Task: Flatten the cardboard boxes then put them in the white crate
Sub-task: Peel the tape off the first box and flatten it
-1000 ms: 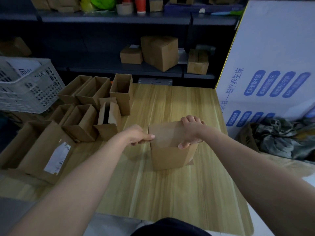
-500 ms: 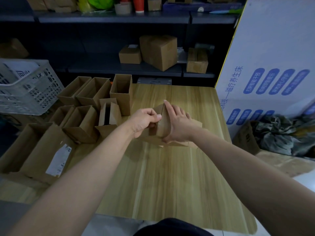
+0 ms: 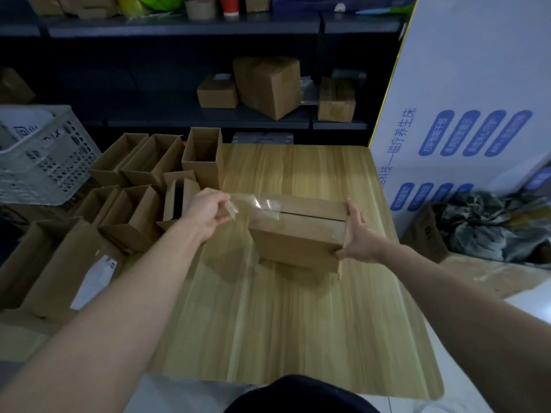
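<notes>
Head view. Peeling a strip of clear tape [image 3: 262, 204] off the box [image 3: 301, 236] with the left hand [image 3: 208, 213], thumb and fingers pinched on the strip's loose end and drawn out to the left. Bracing the box's right end with the right hand [image 3: 356, 236], fingers curled up the side and thumb hooked at the near lower corner.

Half a second ago: clasping the box tipped on edge between both hands, held close together. Now: hands spread apart, box lying seam-up on the table [image 3: 268, 323] near its middle, tape lifted clear of the left end.

Same places as before for the open boxes [image 3: 143, 162] along the table's left side and the white crate [image 3: 44, 162] beyond them, well apart from the box in hand.

Hard to judge the length of tape left stuck along the seam, clear and blurred as it is. Crate cut off by the left edge. Box's far side and underside hidden, likewise the right palm behind the box end.
</notes>
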Action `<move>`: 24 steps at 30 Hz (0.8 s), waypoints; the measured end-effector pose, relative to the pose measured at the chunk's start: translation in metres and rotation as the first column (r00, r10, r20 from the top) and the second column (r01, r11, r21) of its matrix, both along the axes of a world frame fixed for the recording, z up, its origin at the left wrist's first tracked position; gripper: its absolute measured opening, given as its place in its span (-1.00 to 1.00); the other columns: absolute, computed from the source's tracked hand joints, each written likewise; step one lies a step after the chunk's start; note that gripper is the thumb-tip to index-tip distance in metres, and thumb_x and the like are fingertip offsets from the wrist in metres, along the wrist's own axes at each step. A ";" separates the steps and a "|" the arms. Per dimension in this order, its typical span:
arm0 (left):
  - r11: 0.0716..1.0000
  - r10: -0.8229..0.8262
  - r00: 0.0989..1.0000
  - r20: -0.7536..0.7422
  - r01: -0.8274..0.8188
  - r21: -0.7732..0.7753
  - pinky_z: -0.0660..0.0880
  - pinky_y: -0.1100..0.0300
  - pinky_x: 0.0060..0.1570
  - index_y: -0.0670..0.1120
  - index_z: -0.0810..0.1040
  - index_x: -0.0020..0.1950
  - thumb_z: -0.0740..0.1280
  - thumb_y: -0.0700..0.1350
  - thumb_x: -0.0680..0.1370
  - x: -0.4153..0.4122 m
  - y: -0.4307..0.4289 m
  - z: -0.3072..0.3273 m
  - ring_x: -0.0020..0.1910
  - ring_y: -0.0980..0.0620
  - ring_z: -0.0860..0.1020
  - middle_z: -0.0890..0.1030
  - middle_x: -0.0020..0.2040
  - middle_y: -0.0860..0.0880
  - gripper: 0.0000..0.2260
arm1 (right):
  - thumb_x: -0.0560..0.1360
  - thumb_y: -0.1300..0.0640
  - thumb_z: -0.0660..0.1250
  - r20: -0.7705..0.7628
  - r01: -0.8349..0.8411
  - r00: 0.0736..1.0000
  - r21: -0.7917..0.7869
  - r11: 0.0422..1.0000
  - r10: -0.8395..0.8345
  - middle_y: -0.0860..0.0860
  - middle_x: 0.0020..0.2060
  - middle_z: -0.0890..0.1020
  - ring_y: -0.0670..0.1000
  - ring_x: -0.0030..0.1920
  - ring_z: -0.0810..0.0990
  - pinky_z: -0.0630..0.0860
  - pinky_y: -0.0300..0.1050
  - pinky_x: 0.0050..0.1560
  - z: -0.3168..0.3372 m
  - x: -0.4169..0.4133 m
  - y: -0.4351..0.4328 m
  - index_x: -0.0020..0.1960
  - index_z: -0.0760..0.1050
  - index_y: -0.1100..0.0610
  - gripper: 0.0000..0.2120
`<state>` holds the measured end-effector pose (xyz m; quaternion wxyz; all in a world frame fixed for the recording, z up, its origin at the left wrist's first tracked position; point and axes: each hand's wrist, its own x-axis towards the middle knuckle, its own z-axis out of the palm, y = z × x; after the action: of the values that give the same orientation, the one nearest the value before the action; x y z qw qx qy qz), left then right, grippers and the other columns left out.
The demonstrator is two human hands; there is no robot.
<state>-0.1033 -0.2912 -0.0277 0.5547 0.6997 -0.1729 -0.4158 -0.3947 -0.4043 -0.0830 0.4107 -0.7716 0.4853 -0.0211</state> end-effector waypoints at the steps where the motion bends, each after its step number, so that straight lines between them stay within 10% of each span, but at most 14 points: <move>1: 0.998 -0.057 0.998 -0.022 0.057 -0.011 0.57 0.00 0.06 -0.15 0.48 -0.08 0.28 -0.25 0.54 -0.008 -0.002 -0.001 0.02 -0.06 0.60 0.57 0.01 -0.11 -0.97 | 0.23 0.12 0.59 -0.054 -0.040 0.998 -0.040 0.998 0.037 0.02 0.54 -0.10 0.23 0.51 -0.02 0.06 0.27 0.45 -0.002 0.002 0.000 0.47 -0.45 -0.18 0.32; 9: 0.968 -0.252 0.968 -0.014 0.252 -0.008 0.58 0.08 0.04 -0.14 0.54 -0.04 0.20 -0.43 0.50 -0.049 -0.021 -0.008 0.03 -0.04 0.57 0.59 0.00 -0.11 -0.76 | 0.21 -0.30 0.50 -0.340 -0.329 0.914 -0.306 0.893 0.220 0.02 0.54 -0.22 0.11 0.51 -0.31 -0.26 0.26 0.45 0.008 0.059 -0.001 0.49 -0.45 -0.04 0.31; 14: 0.983 -0.167 0.937 0.306 0.136 0.122 0.51 0.25 0.00 -0.09 0.59 -0.17 0.26 -0.30 0.53 -0.038 -0.024 -0.018 -0.03 0.10 0.57 0.61 -0.01 -0.04 -0.82 | 0.23 -0.24 0.53 -0.405 -0.347 0.888 -0.282 0.894 0.217 0.06 0.54 -0.04 0.14 0.53 -0.13 -0.17 0.28 0.44 0.007 0.076 0.002 0.53 -0.36 0.07 0.28; 17: 0.946 -0.315 0.840 0.442 0.239 0.218 0.41 0.31 -0.25 -0.09 0.52 0.03 0.39 0.05 0.47 -0.035 -0.023 -0.024 -0.27 0.20 0.57 0.60 -0.08 0.04 -0.74 | 0.21 -0.23 0.54 -0.419 -0.356 0.882 -0.300 0.885 0.213 0.06 0.51 0.04 0.14 0.52 -0.05 -0.14 0.29 0.44 0.007 0.081 0.004 0.54 -0.29 0.06 0.27; 20: 0.896 -0.424 0.676 0.603 0.217 0.387 0.49 0.16 -0.03 -0.05 0.36 0.29 0.47 0.18 0.35 -0.043 -0.030 -0.030 0.05 0.00 0.54 0.40 0.21 0.01 -0.37 | 0.20 -0.22 0.55 -0.452 -0.368 0.865 -0.276 0.888 0.218 0.07 0.50 0.07 0.14 0.51 0.00 -0.11 0.29 0.45 0.002 0.084 0.009 0.54 -0.28 0.04 0.26; 24: 0.812 -0.566 0.501 0.655 0.204 0.546 0.48 0.04 0.16 -0.12 0.45 0.23 0.48 0.08 0.38 -0.046 -0.030 -0.047 0.21 -0.12 0.49 0.41 0.33 -0.14 -0.48 | 0.20 -0.20 0.55 -0.490 -0.409 0.837 -0.268 0.873 0.242 0.07 0.49 0.09 0.14 0.50 0.03 -0.11 0.26 0.47 -0.018 0.078 0.020 0.54 -0.28 0.03 0.26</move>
<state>-0.1492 -0.3214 -0.0746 0.1526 0.8475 -0.4669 -0.2014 -0.3166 -0.3846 -0.1007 0.1381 -0.8900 0.4124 0.1368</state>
